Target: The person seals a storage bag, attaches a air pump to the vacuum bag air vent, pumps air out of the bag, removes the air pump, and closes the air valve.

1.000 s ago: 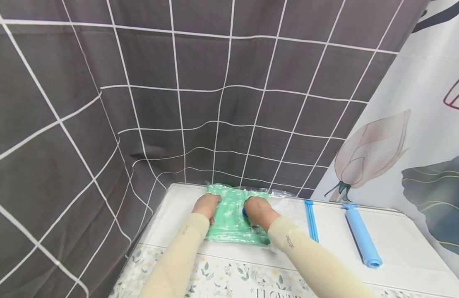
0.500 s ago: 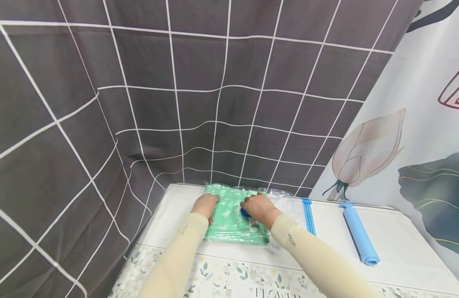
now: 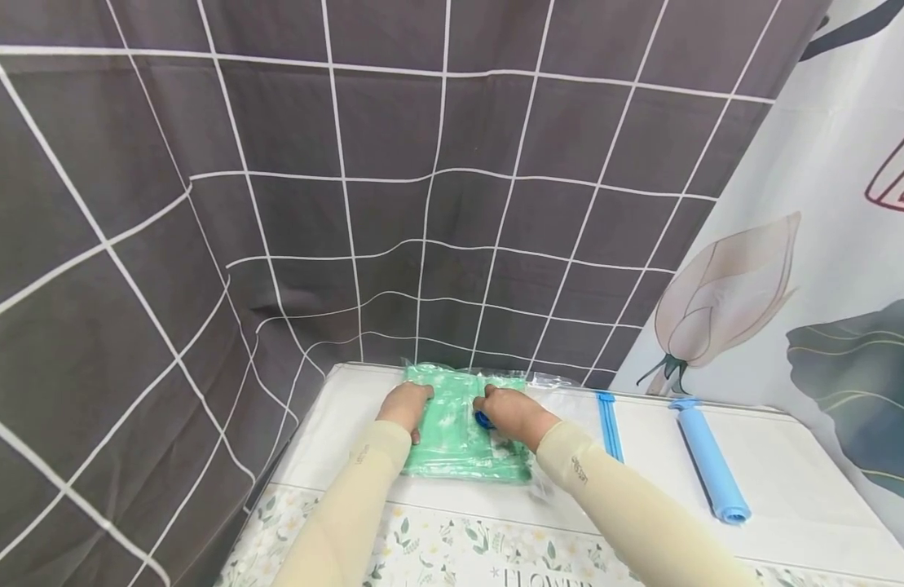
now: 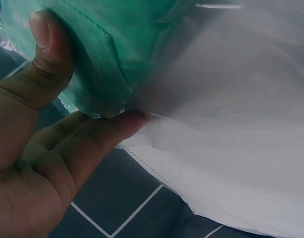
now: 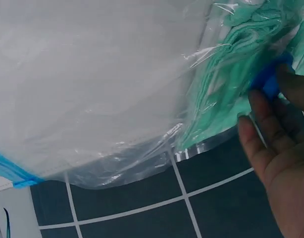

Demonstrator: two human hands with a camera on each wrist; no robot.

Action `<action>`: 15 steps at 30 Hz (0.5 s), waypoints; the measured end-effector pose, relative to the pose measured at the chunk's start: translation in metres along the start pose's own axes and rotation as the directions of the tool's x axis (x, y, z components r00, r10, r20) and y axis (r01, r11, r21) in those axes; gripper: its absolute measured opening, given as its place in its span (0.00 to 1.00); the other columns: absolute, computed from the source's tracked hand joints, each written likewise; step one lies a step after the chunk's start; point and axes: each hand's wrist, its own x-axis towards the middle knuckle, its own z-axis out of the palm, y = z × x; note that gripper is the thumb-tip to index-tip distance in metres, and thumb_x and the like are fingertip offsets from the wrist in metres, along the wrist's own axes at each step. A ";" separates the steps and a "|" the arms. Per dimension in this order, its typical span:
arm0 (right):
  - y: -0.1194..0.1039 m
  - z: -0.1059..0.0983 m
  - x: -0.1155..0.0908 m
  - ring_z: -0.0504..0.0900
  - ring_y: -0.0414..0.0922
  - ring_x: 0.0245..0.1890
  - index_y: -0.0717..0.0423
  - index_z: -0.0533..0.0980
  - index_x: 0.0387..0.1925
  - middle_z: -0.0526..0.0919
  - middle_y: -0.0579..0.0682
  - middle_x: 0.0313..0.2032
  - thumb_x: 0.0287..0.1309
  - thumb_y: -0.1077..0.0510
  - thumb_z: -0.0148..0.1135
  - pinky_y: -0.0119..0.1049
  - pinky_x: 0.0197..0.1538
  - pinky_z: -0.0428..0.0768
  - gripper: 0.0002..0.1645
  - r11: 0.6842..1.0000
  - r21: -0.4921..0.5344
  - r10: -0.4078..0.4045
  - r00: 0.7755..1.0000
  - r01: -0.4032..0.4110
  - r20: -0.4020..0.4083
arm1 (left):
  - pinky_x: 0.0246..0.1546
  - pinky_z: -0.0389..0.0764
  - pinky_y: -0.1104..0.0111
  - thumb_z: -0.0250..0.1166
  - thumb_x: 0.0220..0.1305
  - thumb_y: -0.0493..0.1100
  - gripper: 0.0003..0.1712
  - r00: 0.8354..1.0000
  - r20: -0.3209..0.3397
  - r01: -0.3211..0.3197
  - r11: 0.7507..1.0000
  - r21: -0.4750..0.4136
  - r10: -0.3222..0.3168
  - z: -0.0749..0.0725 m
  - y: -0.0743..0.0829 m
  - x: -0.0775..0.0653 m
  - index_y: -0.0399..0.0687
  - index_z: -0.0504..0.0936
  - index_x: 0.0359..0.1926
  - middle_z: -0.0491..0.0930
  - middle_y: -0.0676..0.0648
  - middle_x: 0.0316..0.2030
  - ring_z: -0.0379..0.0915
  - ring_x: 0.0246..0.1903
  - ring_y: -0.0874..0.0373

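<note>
In the head view, a clear plastic storage bag (image 3: pixel 569 420) lies on the table with folded green fabric (image 3: pixel 452 432) inside. A blue slider strip crosses the bag's right end. My left hand (image 3: pixel 403 408) rests at the bag's left edge, its thumb lying over the green part and its fingers along the edge in the left wrist view. With the fingers and thumb of my right hand (image 3: pixel 513 414) I grip a round blue valve cap (image 5: pixel 272 77) on top of the bag. My right hand partly covers the cap.
A light blue rolled-up tube-shaped thing, likely a hand pump (image 3: pixel 712 465), lies on the right of the white table cover (image 3: pixel 635 505). Dark grid-patterned curtain (image 3: pixel 452 204) hangs close behind and to the left. A floral curtain (image 3: pixel 752 326) hangs at the right.
My right hand has shifted slightly and turned about the blue valve cap, showing more of it than one second ago. My left hand keeps its place on the bag.
</note>
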 end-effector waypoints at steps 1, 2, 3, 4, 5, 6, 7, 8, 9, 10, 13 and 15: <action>-0.001 0.001 0.001 0.94 0.52 0.49 0.55 0.85 0.60 0.89 0.57 0.52 0.60 0.55 0.88 0.42 0.57 0.96 0.30 1.000 -0.008 0.025 1.000 -0.025 0.004 | 0.81 0.79 0.40 0.80 0.49 0.32 0.48 1.000 -0.001 0.000 1.000 0.003 0.000 0.001 0.000 0.000 0.46 0.83 0.76 0.83 0.33 0.73 0.80 0.73 0.31; -0.002 0.002 0.002 0.94 0.51 0.48 0.56 0.84 0.61 0.89 0.58 0.52 0.60 0.54 0.88 0.42 0.56 0.96 0.30 0.999 -0.025 0.047 0.999 -0.047 0.004 | 0.81 0.79 0.40 0.81 0.49 0.32 0.48 1.000 0.000 0.000 1.000 0.004 0.000 0.002 0.000 0.001 0.46 0.83 0.76 0.83 0.33 0.73 0.80 0.73 0.31; -0.003 0.002 0.003 0.94 0.51 0.48 0.57 0.84 0.61 0.89 0.58 0.52 0.61 0.53 0.88 0.41 0.55 0.96 0.30 0.997 -0.041 0.063 0.998 -0.063 0.004 | 0.81 0.79 0.40 0.81 0.49 0.32 0.48 1.000 0.000 0.000 1.000 0.005 0.000 0.003 0.000 0.001 0.46 0.83 0.76 0.83 0.34 0.73 0.80 0.73 0.31; -0.004 0.002 0.003 0.94 0.51 0.48 0.57 0.84 0.60 0.90 0.57 0.52 0.61 0.53 0.87 0.42 0.55 0.96 0.30 0.996 -0.052 0.075 0.997 -0.075 0.003 | 0.81 0.78 0.40 0.81 0.48 0.33 0.49 1.000 0.000 0.000 1.000 0.007 0.000 0.003 0.000 0.001 0.46 0.83 0.76 0.83 0.34 0.73 0.79 0.74 0.31; -0.005 0.002 0.004 0.94 0.51 0.48 0.58 0.84 0.61 0.90 0.57 0.52 0.61 0.54 0.87 0.41 0.55 0.96 0.30 0.994 -0.068 0.082 0.997 -0.081 0.006 | 0.82 0.78 0.40 0.81 0.47 0.33 0.49 1.000 -0.002 -0.005 1.000 0.014 0.005 0.003 0.000 0.001 0.46 0.83 0.76 0.84 0.34 0.73 0.79 0.74 0.31; -0.006 0.002 0.005 0.94 0.51 0.49 0.58 0.85 0.61 0.90 0.57 0.52 0.61 0.55 0.87 0.42 0.55 0.96 0.30 0.994 -0.070 0.083 0.996 -0.083 0.006 | 0.81 0.78 0.40 0.81 0.48 0.33 0.49 1.000 0.000 -0.006 1.000 0.013 0.006 0.003 0.000 0.001 0.46 0.83 0.76 0.83 0.34 0.73 0.79 0.74 0.31; -0.007 0.002 0.005 0.94 0.51 0.49 0.58 0.85 0.61 0.90 0.57 0.52 0.59 0.57 0.88 0.42 0.56 0.96 0.30 0.995 -0.064 0.081 0.997 -0.080 0.007 | 0.81 0.78 0.40 0.81 0.49 0.33 0.49 1.000 0.000 -0.008 1.000 0.015 0.008 0.003 0.000 0.001 0.46 0.83 0.76 0.83 0.34 0.73 0.79 0.74 0.31; -0.007 0.001 0.005 0.94 0.52 0.50 0.58 0.85 0.61 0.90 0.57 0.52 0.58 0.60 0.88 0.43 0.57 0.96 0.31 0.996 -0.050 0.075 0.997 -0.074 0.009 | 0.81 0.78 0.41 0.80 0.50 0.34 0.48 1.000 0.001 -0.008 1.000 0.014 0.008 0.003 0.001 0.001 0.46 0.82 0.76 0.83 0.33 0.73 0.79 0.74 0.31; -0.007 0.000 0.005 0.94 0.52 0.50 0.58 0.85 0.61 0.90 0.57 0.53 0.57 0.62 0.89 0.43 0.58 0.96 0.31 0.998 -0.031 0.064 0.998 -0.064 0.015 | 0.80 0.80 0.42 0.79 0.52 0.34 0.47 1.000 0.001 -0.006 1.000 0.009 0.006 0.003 0.001 0.001 0.47 0.82 0.77 0.83 0.33 0.74 0.80 0.73 0.32; -0.007 -0.001 0.005 0.94 0.53 0.50 0.58 0.86 0.60 0.90 0.57 0.53 0.55 0.63 0.89 0.44 0.59 0.96 0.31 0.999 -0.005 0.052 0.999 -0.051 0.017 | 0.77 0.83 0.44 0.78 0.55 0.34 0.45 1.000 0.001 -0.004 1.000 -0.001 0.004 0.003 0.001 0.001 0.46 0.82 0.77 0.83 0.33 0.74 0.81 0.72 0.32; -0.004 -0.002 0.003 0.94 0.53 0.52 0.54 0.88 0.59 0.89 0.55 0.54 0.55 0.64 0.90 0.45 0.62 0.95 0.30 0.999 0.046 -0.003 1.000 0.003 0.009 | 0.63 0.93 0.50 0.73 0.66 0.36 0.38 1.000 0.006 0.011 0.999 -0.035 -0.011 0.003 0.000 0.001 0.46 0.82 0.77 0.82 0.32 0.74 0.83 0.67 0.34; -0.001 -0.002 0.002 0.94 0.53 0.53 0.49 0.88 0.59 0.89 0.53 0.56 0.58 0.62 0.88 0.44 0.62 0.95 0.28 0.998 0.042 -0.050 0.999 0.050 0.003 | 0.57 0.95 0.53 0.73 0.68 0.36 0.36 1.000 0.008 0.013 0.999 -0.029 -0.013 0.003 0.000 0.001 0.46 0.82 0.77 0.83 0.33 0.73 0.85 0.63 0.36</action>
